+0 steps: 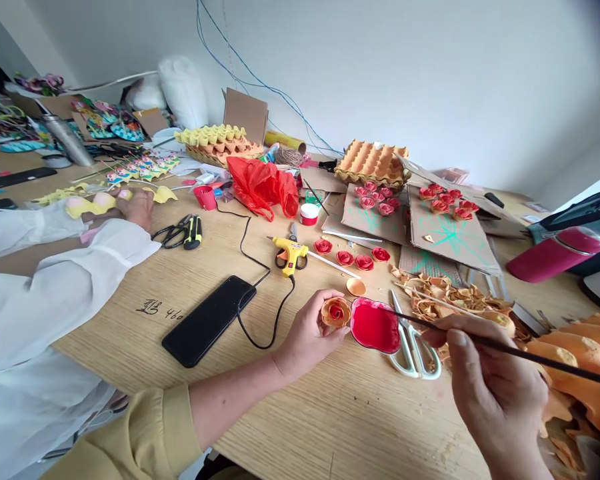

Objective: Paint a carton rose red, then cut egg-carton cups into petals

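Between the fingers of my left hand (314, 333) is a small paper-pulp flower (336, 312), red at its centre and bare orange on its outer petals. My right hand (490, 380) grips a long dark paintbrush (510, 350). The brush tip reaches over a shallow dish of red paint (375, 325), right beside the flower; whether it touches the paint I cannot tell. White-handled scissors (415, 347) lie against the dish's right side. Just behind the dish sits a small orange cup piece (356, 287). Several red-painted flowers (364, 262) stand in a loose row farther back.
A yellow glue gun (290, 253) and its cord lie near a black phone (209, 321). Orange egg-tray scraps (440, 293) and trays (580, 353) crowd the right. Cardboard (453, 233) carries more red flowers. A pink bottle (560, 253) lies right. A co-worker's hand (139, 208) rests left.
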Tool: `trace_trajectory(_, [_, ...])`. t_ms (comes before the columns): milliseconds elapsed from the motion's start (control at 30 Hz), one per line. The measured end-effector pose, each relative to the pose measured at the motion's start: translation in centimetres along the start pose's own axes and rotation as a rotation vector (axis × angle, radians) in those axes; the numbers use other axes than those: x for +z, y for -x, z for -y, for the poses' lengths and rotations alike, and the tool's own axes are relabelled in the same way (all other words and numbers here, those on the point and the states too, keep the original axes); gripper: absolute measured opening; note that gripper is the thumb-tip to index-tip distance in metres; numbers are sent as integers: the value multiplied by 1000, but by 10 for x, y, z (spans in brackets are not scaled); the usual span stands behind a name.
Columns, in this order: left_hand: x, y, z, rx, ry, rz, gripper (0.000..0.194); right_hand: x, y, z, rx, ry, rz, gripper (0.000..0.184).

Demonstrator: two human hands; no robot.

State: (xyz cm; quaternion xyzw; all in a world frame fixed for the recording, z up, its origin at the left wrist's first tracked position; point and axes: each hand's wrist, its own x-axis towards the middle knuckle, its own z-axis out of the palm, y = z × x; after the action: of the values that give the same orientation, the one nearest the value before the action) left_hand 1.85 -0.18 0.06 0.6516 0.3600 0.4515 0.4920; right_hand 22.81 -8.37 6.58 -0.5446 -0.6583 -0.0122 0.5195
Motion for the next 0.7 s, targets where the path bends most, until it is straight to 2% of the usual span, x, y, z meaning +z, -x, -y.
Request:
trace_trajectory(67, [-3, 0, -1, 6, -30, 14, 44, 11, 8, 2, 62, -131, -132, 11])
trace_trajectory(133, [-4, -1, -2, 20, -69, 38, 40, 19, 17, 5, 61, -191, -159, 12])
trace_trajectory(400, [-4, 1, 1, 162, -236, 103, 38, 28, 30, 9, -50, -262, 31, 20])
trace_trajectory(567, [-5, 2, 3, 257, -295, 139, 43, 35, 33, 8, -109, -217, 54, 23])
trace_trajectory(700, [-5, 3, 6, 323, -314, 147, 47, 39, 35, 7, -94, -188, 60, 20])
